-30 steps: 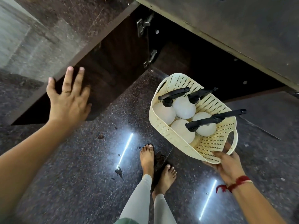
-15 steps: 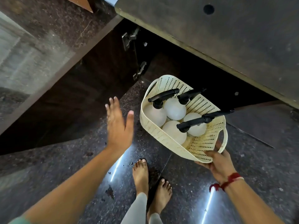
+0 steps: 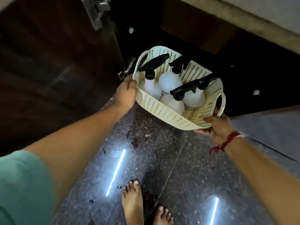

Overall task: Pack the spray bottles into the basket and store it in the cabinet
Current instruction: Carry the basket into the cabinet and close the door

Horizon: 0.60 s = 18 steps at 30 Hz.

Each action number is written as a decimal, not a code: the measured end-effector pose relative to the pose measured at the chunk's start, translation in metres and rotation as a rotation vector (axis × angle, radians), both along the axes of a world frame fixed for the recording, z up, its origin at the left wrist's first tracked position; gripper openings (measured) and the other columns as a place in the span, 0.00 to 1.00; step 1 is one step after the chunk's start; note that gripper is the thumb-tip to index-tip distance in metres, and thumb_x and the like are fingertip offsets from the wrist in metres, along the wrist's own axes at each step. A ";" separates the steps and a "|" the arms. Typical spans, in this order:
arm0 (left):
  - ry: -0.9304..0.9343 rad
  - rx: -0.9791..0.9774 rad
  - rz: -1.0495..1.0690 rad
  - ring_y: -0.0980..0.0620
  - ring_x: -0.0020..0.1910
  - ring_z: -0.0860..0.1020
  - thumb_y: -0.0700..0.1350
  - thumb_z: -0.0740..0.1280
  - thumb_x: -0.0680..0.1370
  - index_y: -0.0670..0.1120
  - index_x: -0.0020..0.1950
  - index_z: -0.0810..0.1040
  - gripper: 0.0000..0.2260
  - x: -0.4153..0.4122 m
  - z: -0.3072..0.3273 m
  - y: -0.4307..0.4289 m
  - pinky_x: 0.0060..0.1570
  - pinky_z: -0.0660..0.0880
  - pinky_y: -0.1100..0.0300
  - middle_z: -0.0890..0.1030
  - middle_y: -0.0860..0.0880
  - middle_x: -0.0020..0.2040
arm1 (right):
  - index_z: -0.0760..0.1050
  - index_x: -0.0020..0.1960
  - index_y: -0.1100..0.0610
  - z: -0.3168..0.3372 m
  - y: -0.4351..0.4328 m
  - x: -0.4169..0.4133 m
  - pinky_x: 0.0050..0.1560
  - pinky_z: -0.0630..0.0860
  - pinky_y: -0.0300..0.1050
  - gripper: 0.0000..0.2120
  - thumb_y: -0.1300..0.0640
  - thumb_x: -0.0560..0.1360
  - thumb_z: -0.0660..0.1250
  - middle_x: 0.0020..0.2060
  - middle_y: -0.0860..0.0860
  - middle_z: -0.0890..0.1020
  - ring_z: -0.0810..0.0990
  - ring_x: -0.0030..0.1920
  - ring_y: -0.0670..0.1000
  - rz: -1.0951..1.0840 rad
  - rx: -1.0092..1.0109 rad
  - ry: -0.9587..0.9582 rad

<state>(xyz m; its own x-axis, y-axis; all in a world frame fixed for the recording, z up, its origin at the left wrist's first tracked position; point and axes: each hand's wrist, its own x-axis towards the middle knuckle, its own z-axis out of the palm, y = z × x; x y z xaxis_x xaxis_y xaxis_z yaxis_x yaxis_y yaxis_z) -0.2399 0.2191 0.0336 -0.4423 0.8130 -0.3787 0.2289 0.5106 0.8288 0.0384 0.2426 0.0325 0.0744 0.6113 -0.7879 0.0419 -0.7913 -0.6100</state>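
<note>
A cream perforated basket (image 3: 162, 109) hangs in the air in front of the dark open cabinet (image 3: 211, 51). Inside it stand several white spray bottles (image 3: 169, 82) with black trigger heads. My left hand (image 3: 125, 93) grips the basket's left rim. My right hand (image 3: 215, 125), with a red thread on the wrist, holds the near right corner below the side handle. The basket tilts toward me and its far edge reaches over the cabinet opening.
The open cabinet door (image 3: 56, 62) stands at the left with metal hinges (image 3: 95, 12) on its inner edge. A countertop edge (image 3: 243, 21) overhangs the cabinet. Bare feet (image 3: 132, 202) stand on the dark speckled floor (image 3: 162, 168) below.
My left hand has left the cabinet door and taken hold of the basket's left rim. The basket has moved closer to the cabinet opening.
</note>
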 end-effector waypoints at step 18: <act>-0.022 0.028 -0.080 0.37 0.57 0.76 0.48 0.52 0.75 0.43 0.62 0.70 0.18 -0.010 -0.045 0.065 0.56 0.74 0.38 0.76 0.35 0.58 | 0.73 0.49 0.50 -0.034 0.086 -0.008 0.33 0.78 0.51 0.07 0.62 0.77 0.62 0.58 0.54 0.78 0.79 0.48 0.56 -0.105 -0.020 -0.103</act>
<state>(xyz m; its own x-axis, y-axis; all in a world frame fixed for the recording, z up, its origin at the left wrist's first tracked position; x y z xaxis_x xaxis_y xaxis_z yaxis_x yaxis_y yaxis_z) -0.2500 0.2845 -0.0117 -0.3676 0.8558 -0.3639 0.2498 0.4678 0.8478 0.0304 0.3289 -0.0017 0.2185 0.5805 -0.7844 0.0200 -0.8063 -0.5911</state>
